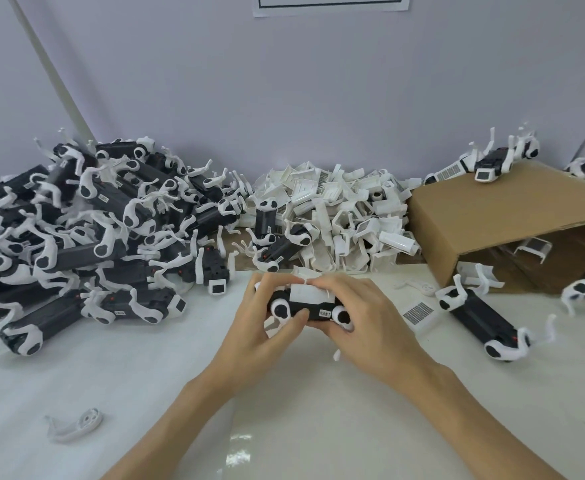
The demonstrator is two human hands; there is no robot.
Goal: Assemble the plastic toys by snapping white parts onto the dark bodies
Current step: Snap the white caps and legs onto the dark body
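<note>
Just above the white table (145, 375), both my hands hold one dark toy body (301, 308) with white round joints at each end. A white cover part (310, 294) sits on top of the body. My left hand (263, 320) grips the left end, thumb against the body's near side. My right hand (363, 317) grips the right end, fingers curled over the white part. A heap of loose white parts (346, 216) lies behind my hands. A big pile of dark bodies with white legs (76, 237) fills the left.
A tipped cardboard box (512, 216) stands at the right, toys on top and inside. One toy (485, 317) lies right of my hands beside a small grille piece (418, 312). A loose white leg (76, 426) lies near the front left. A wall runs behind.
</note>
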